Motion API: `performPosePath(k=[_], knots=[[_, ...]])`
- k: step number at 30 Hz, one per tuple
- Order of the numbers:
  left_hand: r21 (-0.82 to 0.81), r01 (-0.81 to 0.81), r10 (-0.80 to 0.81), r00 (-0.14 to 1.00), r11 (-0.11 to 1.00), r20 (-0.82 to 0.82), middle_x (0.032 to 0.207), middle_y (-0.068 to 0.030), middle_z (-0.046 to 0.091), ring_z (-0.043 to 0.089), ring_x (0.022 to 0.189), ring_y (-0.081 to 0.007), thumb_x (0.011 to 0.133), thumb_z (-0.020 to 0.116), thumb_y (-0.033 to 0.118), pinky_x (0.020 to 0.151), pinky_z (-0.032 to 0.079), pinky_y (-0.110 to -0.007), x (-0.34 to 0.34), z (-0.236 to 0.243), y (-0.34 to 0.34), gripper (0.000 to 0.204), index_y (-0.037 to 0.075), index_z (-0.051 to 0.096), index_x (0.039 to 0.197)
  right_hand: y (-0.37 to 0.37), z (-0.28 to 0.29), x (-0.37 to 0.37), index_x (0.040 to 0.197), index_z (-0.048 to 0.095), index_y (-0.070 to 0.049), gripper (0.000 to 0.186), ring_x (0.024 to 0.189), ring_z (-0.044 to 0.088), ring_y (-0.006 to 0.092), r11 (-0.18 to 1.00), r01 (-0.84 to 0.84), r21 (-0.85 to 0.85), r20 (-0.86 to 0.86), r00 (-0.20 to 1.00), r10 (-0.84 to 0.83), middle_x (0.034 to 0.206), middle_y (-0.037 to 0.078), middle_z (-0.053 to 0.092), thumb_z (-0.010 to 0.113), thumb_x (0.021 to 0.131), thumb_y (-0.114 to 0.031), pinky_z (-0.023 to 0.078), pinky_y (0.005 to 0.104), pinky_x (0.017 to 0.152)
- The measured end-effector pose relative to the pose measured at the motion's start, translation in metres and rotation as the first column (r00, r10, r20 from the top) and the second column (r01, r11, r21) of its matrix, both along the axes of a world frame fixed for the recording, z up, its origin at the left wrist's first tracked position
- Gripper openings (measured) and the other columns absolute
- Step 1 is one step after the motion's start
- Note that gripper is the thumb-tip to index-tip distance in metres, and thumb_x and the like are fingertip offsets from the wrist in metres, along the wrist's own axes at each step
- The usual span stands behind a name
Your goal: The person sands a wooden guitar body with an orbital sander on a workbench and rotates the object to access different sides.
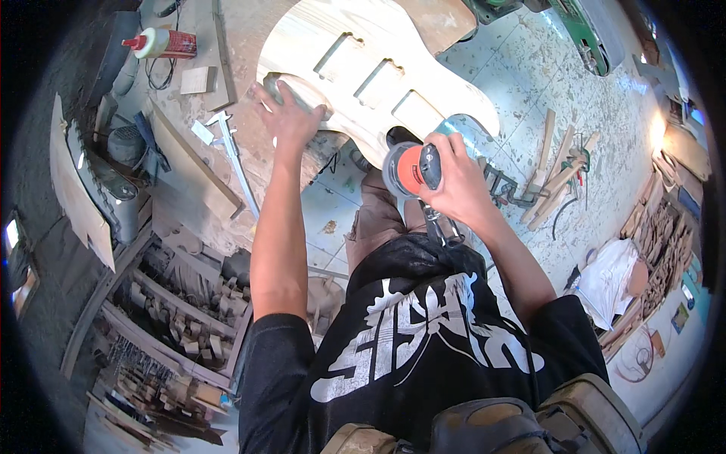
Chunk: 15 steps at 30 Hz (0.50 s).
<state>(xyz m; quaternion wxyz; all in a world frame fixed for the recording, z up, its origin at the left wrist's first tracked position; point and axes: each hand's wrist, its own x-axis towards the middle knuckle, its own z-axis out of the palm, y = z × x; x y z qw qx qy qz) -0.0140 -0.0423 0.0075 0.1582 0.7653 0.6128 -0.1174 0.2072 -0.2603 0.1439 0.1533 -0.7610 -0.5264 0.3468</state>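
Observation:
A pale wooden guitar body [363, 41] with three rectangular cutouts lies at the top centre, on the edge of the worktop [242, 113]. My left hand [291, 121] rests on its lower left part with fingers apart. My right hand [454, 174] is closed on an orange and black orbital sander [404, 166], whose round pad is tilted beside the body's lower edge; whether the pad touches the wood I cannot tell. A digital caliper [234, 159] lies left of my left forearm, near a small wood block [197, 80].
A glue bottle [165, 45] and boards [193, 170] sit at the left. Clamped wood strips [560, 170] lie at the right, with green machinery [586, 38] behind. Offcut shelves [189, 303] are at lower left, a white bag [605, 284] at lower right.

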Motion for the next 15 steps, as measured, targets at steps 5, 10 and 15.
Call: performPosePath(k=[5,10,15], knots=[[0.042,0.002,-0.003,0.999,0.999,0.032,0.165,-0.0447,-0.009,0.000,0.155,-0.0611,0.082,0.076,0.062,0.130,0.009,-0.055,-0.0049,-0.0060,-0.0002,0.118,-0.002,0.022,0.165,0.0043,0.0019,-0.0065,0.134,0.050,-0.013,0.072,0.095,0.067,0.0507,0.999,0.000,0.036,-0.013,1.000,0.000,0.120,0.020,0.051,0.082,0.070,-0.010,0.058,0.0552,0.082],[0.031,0.026,-0.024,0.999,0.999,-0.045,0.164,-0.0461,-0.009,-0.002,0.155,-0.0609,0.082,0.076,0.063,0.129,0.010,-0.055,-0.0032,-0.0045,0.0015,0.119,-0.002,0.022,0.165,-0.0007,0.0007,-0.0040,0.134,0.051,-0.013,0.069,0.097,0.067,0.0493,1.000,-0.001,-0.007,-0.016,1.000,0.001,0.119,0.019,0.051,0.080,0.071,-0.010,0.057,0.0545,0.083],[0.014,0.018,-0.017,1.000,1.000,-0.026,0.165,-0.0453,-0.009,0.000,0.154,-0.0627,0.082,0.077,0.062,0.129,0.011,-0.055,-0.0007,-0.0012,0.0005,0.118,-0.002,0.021,0.165,0.0046,0.0018,-0.0036,0.132,0.052,-0.012,0.068,0.101,0.066,0.0483,1.000,0.017,-0.004,0.001,1.000,-0.017,0.119,0.018,0.053,0.081,0.071,-0.010,0.056,0.0535,0.085]])
